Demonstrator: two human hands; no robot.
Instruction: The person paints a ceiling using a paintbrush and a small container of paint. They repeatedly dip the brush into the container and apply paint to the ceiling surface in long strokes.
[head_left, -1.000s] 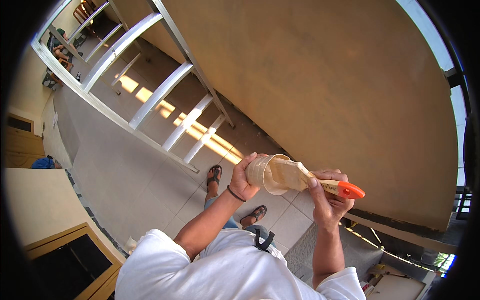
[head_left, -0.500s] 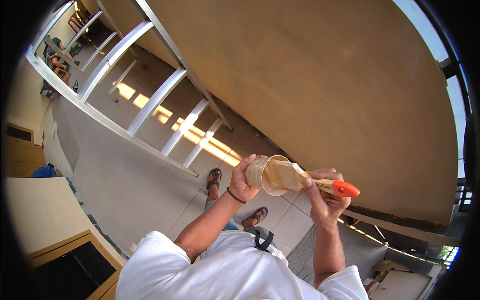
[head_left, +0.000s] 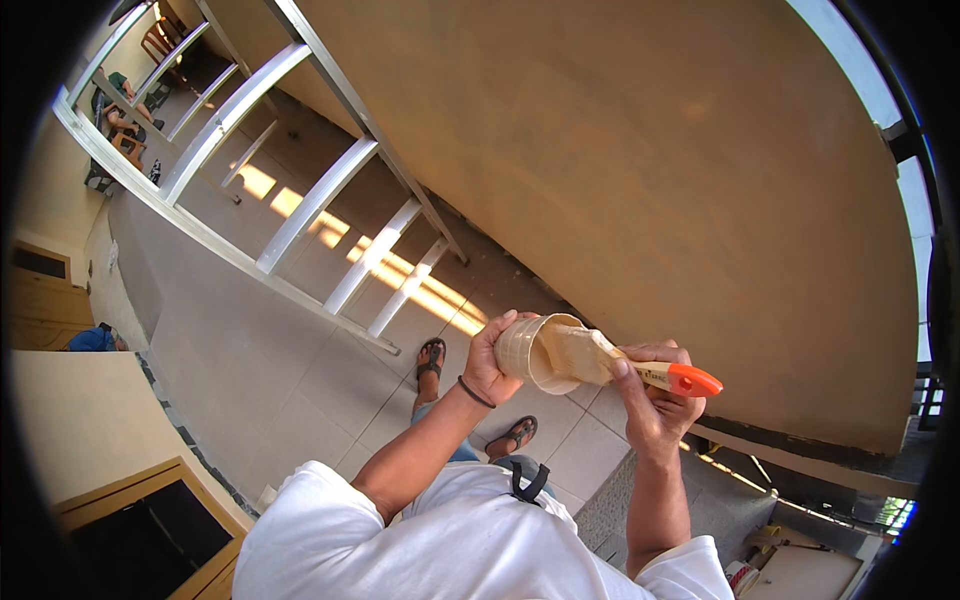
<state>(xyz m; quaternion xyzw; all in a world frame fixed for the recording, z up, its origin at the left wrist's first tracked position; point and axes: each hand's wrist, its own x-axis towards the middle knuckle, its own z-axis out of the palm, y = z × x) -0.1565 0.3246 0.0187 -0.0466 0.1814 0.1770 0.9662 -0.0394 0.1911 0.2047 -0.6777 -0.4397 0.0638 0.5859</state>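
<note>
My left hand (head_left: 492, 360) is wrapped round a small, pale plastic cup (head_left: 521, 354) smeared with beige paint, its mouth tipped toward the right. A flat paintbrush (head_left: 652, 374) with a wooden handle and an orange end is held in my right hand (head_left: 660, 405), thumb and fingers pinching the handle near the bristles. The paint-coated bristles (head_left: 582, 354) lie at the cup's mouth, partly inside it. Their tips are hidden by the cup.
A metal ladder (head_left: 318, 205) stands at the upper left, over the tiled floor (head_left: 300, 365). A broad tan wall (head_left: 640, 180) fills the upper right. Far off at the upper left a person (head_left: 125, 105) sits. A wood-framed dark window (head_left: 150, 540) is at the lower left.
Hardly anything differs. The brush and cup have shifted very slightly to the right in the picture; both hands keep their grip.
</note>
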